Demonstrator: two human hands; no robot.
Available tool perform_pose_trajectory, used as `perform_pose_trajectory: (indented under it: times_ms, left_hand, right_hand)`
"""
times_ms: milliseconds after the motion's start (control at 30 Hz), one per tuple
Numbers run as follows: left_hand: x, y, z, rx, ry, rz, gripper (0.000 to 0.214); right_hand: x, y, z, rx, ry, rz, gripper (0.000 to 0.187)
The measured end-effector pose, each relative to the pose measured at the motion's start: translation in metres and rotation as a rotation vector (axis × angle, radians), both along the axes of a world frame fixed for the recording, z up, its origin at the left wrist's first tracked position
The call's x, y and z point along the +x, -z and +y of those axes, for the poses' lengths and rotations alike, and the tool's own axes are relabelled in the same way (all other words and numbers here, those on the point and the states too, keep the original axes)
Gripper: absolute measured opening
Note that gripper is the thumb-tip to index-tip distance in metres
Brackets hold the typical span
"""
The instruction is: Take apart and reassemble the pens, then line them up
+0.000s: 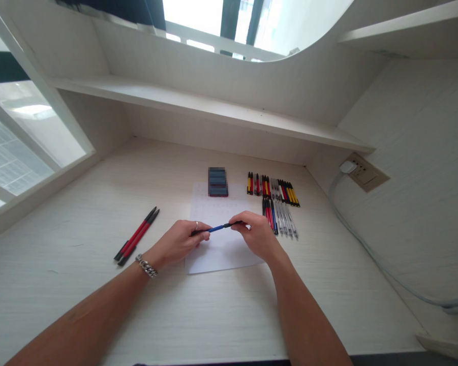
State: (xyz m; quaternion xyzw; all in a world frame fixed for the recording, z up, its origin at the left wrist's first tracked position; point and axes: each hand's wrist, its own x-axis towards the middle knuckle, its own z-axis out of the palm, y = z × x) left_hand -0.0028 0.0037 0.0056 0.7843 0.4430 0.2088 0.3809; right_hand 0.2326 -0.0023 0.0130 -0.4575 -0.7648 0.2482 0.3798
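A blue pen (215, 229) with black ends is held level above a white sheet of paper (221, 254). My left hand (183, 239), with a ring and a chain bracelet, is closed around the pen's left end. At the other end, my right hand (256, 231) pinches the black tip part between thumb and fingers. Faint marks show on the paper's upper half; both hands cover parts of its edges. To the right of my right hand lie red and blue pens (269, 213) and several clear pens (286, 218).
Two red pens with black ends (139, 236) lie at the left. A blurred dark block (217, 182) rests at the paper's top edge. Several pen parts (272, 188) form a row behind the pens. A cable (362, 239) runs from the wall socket (368, 173); a shelf (213, 109) overhangs the back.
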Motion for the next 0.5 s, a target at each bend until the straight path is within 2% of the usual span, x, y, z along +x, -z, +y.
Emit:
perform_pose_trajectory:
  times_ms: [133,267,433,500]
  left_hand:
    - [-0.0009,0.0017,-0.0007,0.012,-0.045,-0.025,0.025]
    - [0.0004,0.0068,-0.0008,0.031,-0.084,-0.062,0.023]
    - [0.0024,0.006,0.001,0.045,-0.071,-0.016,0.023]
    - [0.0028,0.0039,0.0016,0.042,-0.075,0.012,0.023]
  right_hand:
    - [0.0019,-0.002,-0.0005,-0.131,0.002,-0.023,0.008]
    - [-0.0034,-0.0035,-0.0004,-0.248,0.024,-0.06,0.025]
    - [-0.0058,0.0004,0.002,-0.296,0.061,-0.055,0.034]
    - [-0.0024,0.0016,0.0027,-0.291,0.056,-0.006,0.025]
